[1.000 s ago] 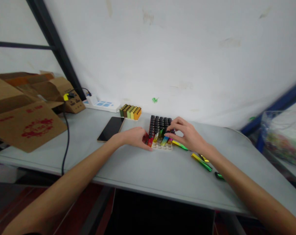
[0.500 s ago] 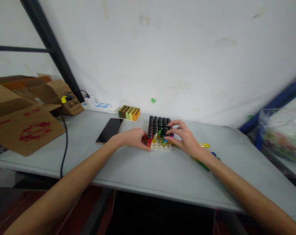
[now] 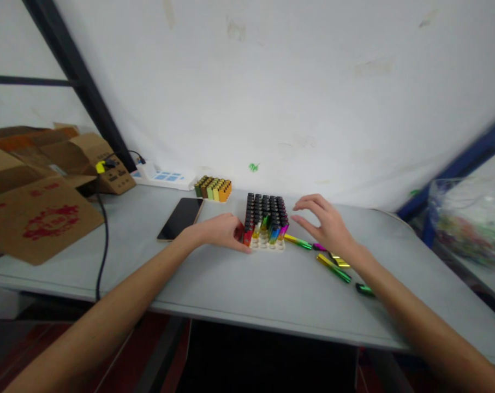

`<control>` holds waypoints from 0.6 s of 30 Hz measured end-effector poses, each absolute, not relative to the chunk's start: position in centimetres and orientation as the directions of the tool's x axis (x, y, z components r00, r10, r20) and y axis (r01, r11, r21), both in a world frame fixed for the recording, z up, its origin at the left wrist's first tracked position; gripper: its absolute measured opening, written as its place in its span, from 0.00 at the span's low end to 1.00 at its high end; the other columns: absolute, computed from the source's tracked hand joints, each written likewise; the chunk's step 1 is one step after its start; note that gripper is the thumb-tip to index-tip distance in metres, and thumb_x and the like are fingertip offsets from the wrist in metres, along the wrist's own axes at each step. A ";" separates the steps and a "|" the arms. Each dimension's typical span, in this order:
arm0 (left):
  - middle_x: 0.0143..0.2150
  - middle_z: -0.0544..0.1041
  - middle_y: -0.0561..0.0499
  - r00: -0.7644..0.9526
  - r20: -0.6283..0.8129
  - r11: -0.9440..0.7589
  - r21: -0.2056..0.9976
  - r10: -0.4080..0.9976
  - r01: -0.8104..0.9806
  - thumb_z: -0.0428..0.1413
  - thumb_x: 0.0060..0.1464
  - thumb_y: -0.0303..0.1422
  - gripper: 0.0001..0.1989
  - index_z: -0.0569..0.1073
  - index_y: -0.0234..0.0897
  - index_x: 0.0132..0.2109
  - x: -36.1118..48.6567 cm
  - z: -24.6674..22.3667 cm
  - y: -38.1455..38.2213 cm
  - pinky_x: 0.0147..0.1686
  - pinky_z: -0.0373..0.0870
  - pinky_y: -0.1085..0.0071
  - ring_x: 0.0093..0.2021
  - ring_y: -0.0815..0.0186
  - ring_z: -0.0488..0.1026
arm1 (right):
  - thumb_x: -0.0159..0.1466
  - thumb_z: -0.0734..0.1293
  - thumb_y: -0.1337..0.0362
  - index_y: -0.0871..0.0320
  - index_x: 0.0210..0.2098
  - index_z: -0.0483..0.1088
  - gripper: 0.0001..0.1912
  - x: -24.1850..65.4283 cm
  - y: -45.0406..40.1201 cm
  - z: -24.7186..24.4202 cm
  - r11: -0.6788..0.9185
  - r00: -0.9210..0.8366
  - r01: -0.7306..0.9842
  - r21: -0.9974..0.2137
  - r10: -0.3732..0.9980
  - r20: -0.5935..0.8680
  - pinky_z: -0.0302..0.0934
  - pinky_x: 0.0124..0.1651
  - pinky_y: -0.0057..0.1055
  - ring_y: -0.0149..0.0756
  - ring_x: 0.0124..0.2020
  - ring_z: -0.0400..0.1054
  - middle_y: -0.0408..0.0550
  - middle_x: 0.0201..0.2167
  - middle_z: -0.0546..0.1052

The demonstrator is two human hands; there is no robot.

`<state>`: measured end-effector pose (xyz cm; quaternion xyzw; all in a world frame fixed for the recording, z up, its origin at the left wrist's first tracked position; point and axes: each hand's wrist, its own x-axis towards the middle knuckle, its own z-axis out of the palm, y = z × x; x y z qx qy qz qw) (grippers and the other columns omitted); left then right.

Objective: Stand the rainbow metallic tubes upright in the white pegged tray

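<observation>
A white tray (image 3: 267, 246) full of upright lighters (image 3: 267, 210) with black tops and shiny coloured bodies stands mid-table. Several slots along its front row are bare. My left hand (image 3: 222, 232) grips the tray's left side, its thumb at the front left corner by a red lighter (image 3: 247, 237); the other fingertips are partly hidden. To the right of the tray, my right hand (image 3: 323, 221) hovers with curved fingers apart and nothing between them. Below it lie loose lighters, among them a yellow-green one (image 3: 298, 242) and another yellow-green lighter (image 3: 334, 268).
A black phone (image 3: 182, 218) lies left of the tray. Behind it are a block of yellow, green and brown lighters (image 3: 213, 189) and a white power strip (image 3: 169, 179). An open cardboard box (image 3: 46, 207) stands left, with a black cable (image 3: 105, 251). A filled plastic bag (image 3: 472, 224) sits far right.
My right hand has moved right, off the lighters in the tray, and its fingers are apart. More loose lighters now show beneath it. My left hand stays at the tray.
</observation>
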<state>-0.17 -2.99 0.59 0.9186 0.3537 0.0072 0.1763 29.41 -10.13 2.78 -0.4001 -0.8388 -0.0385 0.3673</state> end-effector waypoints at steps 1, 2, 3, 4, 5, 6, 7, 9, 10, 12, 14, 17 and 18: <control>0.23 0.76 0.51 0.748 -0.111 -0.688 0.322 0.655 0.650 0.59 0.45 0.60 0.28 0.75 0.37 0.27 -0.2 0.6 -3.0 0.26 0.60 0.70 0.24 0.65 0.71 | 0.71 0.64 0.59 0.55 0.45 0.71 0.08 30.5 -10.3 3.2 0.643 -0.392 0.725 -0.247 0.680 0.619 0.67 0.52 0.42 0.42 0.46 0.71 0.52 0.43 0.74; 0.23 0.76 0.51 0.747 -0.113 -0.689 0.317 0.655 0.652 0.59 0.45 0.61 0.28 0.75 0.37 0.27 -0.2 0.6 -3.0 0.26 0.60 0.70 0.24 0.65 0.71 | 0.71 0.62 0.59 0.55 0.44 0.71 0.09 31.7 -10.6 3.6 0.609 -0.390 0.748 -0.262 0.724 0.569 0.67 0.50 0.41 0.41 0.43 0.72 0.51 0.41 0.75; 0.23 0.76 0.51 0.748 -0.114 -0.691 0.313 0.653 0.651 0.59 0.45 0.61 0.28 0.75 0.37 0.27 -0.2 0.7 -3.0 0.26 0.60 0.70 0.24 0.65 0.71 | 0.71 0.62 0.58 0.55 0.43 0.72 0.09 32.9 -10.9 3.8 0.579 -0.398 0.769 -0.271 0.765 0.506 0.68 0.48 0.41 0.41 0.42 0.72 0.50 0.40 0.76; 0.23 0.76 0.51 0.750 -0.117 -0.693 0.311 0.651 0.650 0.58 0.45 0.61 0.28 0.75 0.37 0.27 -0.2 0.7 -3.0 0.26 0.60 0.70 0.24 0.65 0.71 | 0.71 0.62 0.57 0.54 0.42 0.72 0.10 34.1 -11.3 3.9 0.546 -0.403 0.792 -0.273 0.804 0.438 0.68 0.47 0.41 0.41 0.42 0.72 0.50 0.40 0.76; 0.23 0.76 0.51 0.751 -0.121 -0.694 0.311 0.649 0.649 0.58 0.46 0.61 0.28 0.75 0.37 0.27 -0.1 0.7 -3.0 0.26 0.60 0.69 0.24 0.65 0.71 | 0.71 0.62 0.55 0.54 0.42 0.72 0.11 35.4 -11.9 3.9 0.515 -0.402 0.813 -0.271 0.833 0.381 0.68 0.47 0.41 0.42 0.42 0.72 0.51 0.41 0.77; 0.23 0.76 0.51 0.751 -0.123 -0.693 0.313 0.648 0.649 0.58 0.46 0.61 0.28 0.75 0.37 0.27 -0.1 0.7 -3.0 0.26 0.59 0.69 0.24 0.65 0.70 | 0.71 0.62 0.53 0.54 0.43 0.72 0.12 36.5 -12.6 3.8 0.486 -0.392 0.832 -0.269 0.857 0.335 0.68 0.48 0.42 0.43 0.43 0.73 0.51 0.42 0.77; 0.23 0.76 0.51 0.750 -0.124 -0.691 0.316 0.649 0.650 0.58 0.46 0.61 0.28 0.75 0.37 0.27 -0.1 0.7 -3.0 0.26 0.59 0.69 0.24 0.65 0.70 | 0.70 0.62 0.52 0.53 0.45 0.72 0.14 37.6 -13.5 3.5 0.457 -0.380 0.848 -0.270 0.878 0.293 0.68 0.50 0.44 0.44 0.45 0.72 0.52 0.45 0.77; 0.23 0.76 0.51 0.747 -0.121 -0.685 0.323 0.654 0.653 0.58 0.45 0.61 0.28 0.75 0.37 0.27 -0.1 0.7 -3.0 0.26 0.59 0.69 0.24 0.65 0.70 | 0.70 0.62 0.50 0.51 0.52 0.70 0.17 39.4 -15.7 2.8 0.401 -0.335 0.873 -0.277 0.906 0.257 0.67 0.55 0.47 0.48 0.53 0.70 0.54 0.52 0.75; 0.23 0.76 0.50 0.744 -0.118 -0.683 0.325 0.657 0.655 0.59 0.45 0.61 0.28 0.75 0.37 0.27 -0.1 0.6 -2.9 0.26 0.59 0.69 0.24 0.64 0.70 | 0.70 0.62 0.49 0.50 0.57 0.68 0.20 40.2 -17.0 2.3 0.376 -0.308 0.884 -0.279 0.916 0.258 0.64 0.59 0.48 0.49 0.57 0.68 0.55 0.56 0.72; 0.23 0.76 0.50 0.741 -0.113 -0.680 0.327 0.662 0.657 0.59 0.44 0.61 0.29 0.75 0.37 0.27 -0.1 0.5 -2.9 0.25 0.59 0.69 0.24 0.64 0.71 | 0.68 0.62 0.47 0.48 0.65 0.62 0.28 41.5 -19.9 1.2 0.318 -0.249 0.912 -0.259 0.931 0.268 0.58 0.66 0.53 0.53 0.64 0.61 0.56 0.65 0.64; 0.23 0.76 0.50 0.740 -0.111 -0.676 0.334 0.664 0.657 0.59 0.44 0.61 0.28 0.74 0.37 0.26 -0.1 0.5 -2.9 0.25 0.59 0.70 0.24 0.64 0.71 | 0.67 0.63 0.46 0.44 0.70 0.55 0.34 42.4 -22.7 -0.3 0.249 -0.196 0.942 -0.223 0.952 0.236 0.56 0.67 0.56 0.58 0.69 0.55 0.53 0.71 0.54; 0.22 0.76 0.51 0.738 -0.108 -0.674 0.336 0.666 0.658 0.60 0.44 0.60 0.28 0.74 0.37 0.26 -0.1 0.5 -2.8 0.25 0.60 0.70 0.24 0.65 0.71 | 0.66 0.64 0.47 0.42 0.73 0.47 0.40 42.6 -25.6 -3.0 0.229 -0.189 0.957 -0.180 0.958 0.214 0.54 0.68 0.60 0.61 0.72 0.47 0.50 0.75 0.45; 0.22 0.75 0.51 0.737 -0.106 -0.675 0.330 0.668 0.659 0.60 0.44 0.60 0.27 0.74 0.37 0.26 -0.1 0.5 -2.8 0.25 0.60 0.70 0.24 0.65 0.71 | 0.66 0.64 0.47 0.43 0.73 0.45 0.41 42.4 -26.0 -3.8 0.233 -0.198 0.958 -0.166 0.959 0.205 0.51 0.68 0.62 0.61 0.73 0.43 0.50 0.75 0.43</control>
